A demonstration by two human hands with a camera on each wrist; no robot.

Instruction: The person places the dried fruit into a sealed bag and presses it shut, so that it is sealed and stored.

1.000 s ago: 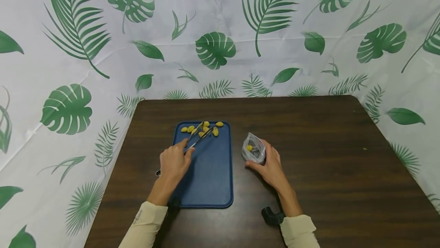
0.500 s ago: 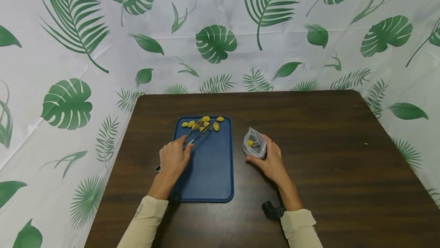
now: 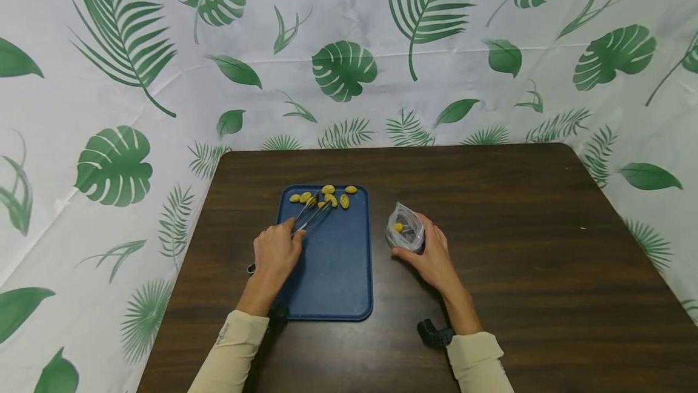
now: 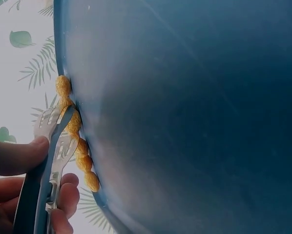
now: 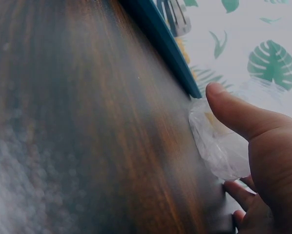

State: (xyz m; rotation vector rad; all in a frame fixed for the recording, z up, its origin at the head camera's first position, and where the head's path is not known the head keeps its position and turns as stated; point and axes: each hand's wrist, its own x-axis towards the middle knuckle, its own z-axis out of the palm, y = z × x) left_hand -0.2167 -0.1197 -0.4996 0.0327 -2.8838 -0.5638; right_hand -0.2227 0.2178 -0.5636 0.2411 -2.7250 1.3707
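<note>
My left hand (image 3: 275, 254) grips metal tongs (image 3: 315, 217) with fork-shaped ends. Their tips reach in among several small yellow, wrinkled oval pieces (image 3: 344, 201) at the far end of a blue tray (image 3: 332, 272). In the left wrist view, the thumb presses one arm of the tongs (image 4: 31, 195) while fingers curl round the other side; the slotted ends overlap the row of pieces (image 4: 91, 180). Right of the tray, my right hand (image 3: 433, 257) holds a clear plastic bag (image 3: 406, 238) upright by its side, mouth open. One yellow piece (image 3: 399, 227) shows inside it.
Everything stands on a dark brown wooden table (image 3: 491, 211). Behind it hangs a white cloth with green leaf prints (image 3: 343, 70). A black strap-like device (image 3: 434, 333) is at the right wrist. The tray's raised rim (image 3: 371, 260) faces the bag.
The tong tips have drawn slightly back and closer together among the yellow pieces. My right hand keeps its hold on the bag. The head view has tilted a little downward.
</note>
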